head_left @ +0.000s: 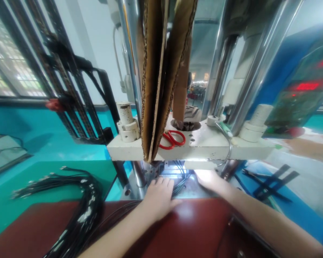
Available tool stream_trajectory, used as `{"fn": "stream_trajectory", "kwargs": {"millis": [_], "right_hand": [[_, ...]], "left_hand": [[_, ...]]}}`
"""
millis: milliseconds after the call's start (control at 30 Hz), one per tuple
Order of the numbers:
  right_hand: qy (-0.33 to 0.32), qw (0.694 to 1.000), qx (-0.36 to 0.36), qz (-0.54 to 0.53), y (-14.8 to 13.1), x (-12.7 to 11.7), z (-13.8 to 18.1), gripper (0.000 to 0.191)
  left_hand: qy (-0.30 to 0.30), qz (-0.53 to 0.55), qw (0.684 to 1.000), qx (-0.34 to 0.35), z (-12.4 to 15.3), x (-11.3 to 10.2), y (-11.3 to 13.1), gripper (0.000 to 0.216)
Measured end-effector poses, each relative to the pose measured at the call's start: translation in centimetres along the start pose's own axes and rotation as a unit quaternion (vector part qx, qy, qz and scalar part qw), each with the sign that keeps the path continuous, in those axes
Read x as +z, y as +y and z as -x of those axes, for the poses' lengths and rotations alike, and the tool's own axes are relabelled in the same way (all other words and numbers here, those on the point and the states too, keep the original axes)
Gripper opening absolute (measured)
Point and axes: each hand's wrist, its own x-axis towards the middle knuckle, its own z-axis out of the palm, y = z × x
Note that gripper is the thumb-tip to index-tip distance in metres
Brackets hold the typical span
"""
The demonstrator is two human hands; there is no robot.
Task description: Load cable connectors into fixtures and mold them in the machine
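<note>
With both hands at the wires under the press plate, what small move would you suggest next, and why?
Probably ease the black wires a little deeper into the lit fixture. The left hand lies flat beside them, the right hand sits at the opening, and the wires trail out between both.

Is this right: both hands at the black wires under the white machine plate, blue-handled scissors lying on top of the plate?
Not quite. The head view shows the scissors have red handles, not blue. The rest stands: left hand and right hand are at the black wires under the white machine plate.
</note>
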Motion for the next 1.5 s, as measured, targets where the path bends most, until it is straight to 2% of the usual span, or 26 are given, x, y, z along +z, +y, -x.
{"fn": "stream_trajectory", "kwargs": {"millis": [133,233,300,500,667,767,900,1000,1100,1200,1500], "right_hand": [[0.019,1.0,0.0,0.021,-1.8,1.5,0.8,0.033],[0.038,0.999,0.01,0.025,-1.4,2.2,0.1,0.042],[0.05,0.998,0.003,0.023,-0.4,2.2,0.0,0.042],[0.052,0.998,-0.046,0.005,1.9,2.5,1.4,0.043],[0.057,0.997,-0.044,-0.007,1.6,2.3,1.2,0.04],[0.05,0.998,-0.048,-0.01,1.3,1.9,0.8,0.037],[0.036,0.998,-0.056,-0.013,1.1,1.7,0.4,0.037],[0.026,0.998,-0.059,-0.014,0.9,1.4,0.3,0.041],[0.015,0.998,-0.061,-0.011,0.7,1.1,0.3,0.043],[0.005,0.998,-0.06,-0.005,0.6,0.8,0.3,0.045],[-0.039,0.997,-0.07,0.021,0.4,0.4,0.4,0.041]], "left_hand": [[0.048,0.058,0.994,0.076,-3.1,-0.3,-0.8,0.047],[0.048,0.058,0.992,0.102,-5.4,0.0,-1.8,0.045],[0.035,0.034,0.992,0.116,-6.1,0.2,-2.9,0.041],[0.044,-0.018,0.986,0.157,-5.7,1.2,-5.4,0.033],[0.065,-0.025,0.986,0.153,-6.1,1.9,-4.6,0.04],[0.051,-0.027,0.983,0.171,-6.5,1.9,-4.2,0.046],[0.033,-0.01,0.987,0.155,-6.7,2.1,-4.7,0.044],[0.049,-0.005,0.987,0.151,-6.8,2.5,-4.8,0.046],[0.069,-0.008,0.983,0.17,-7.2,2.9,-4.4,0.054],[0.057,-0.005,0.98,0.193,-7.7,3.2,-4.2,0.063],[0.049,0.011,0.982,0.182,-8.4,3.7,-5.2,0.066]]}}
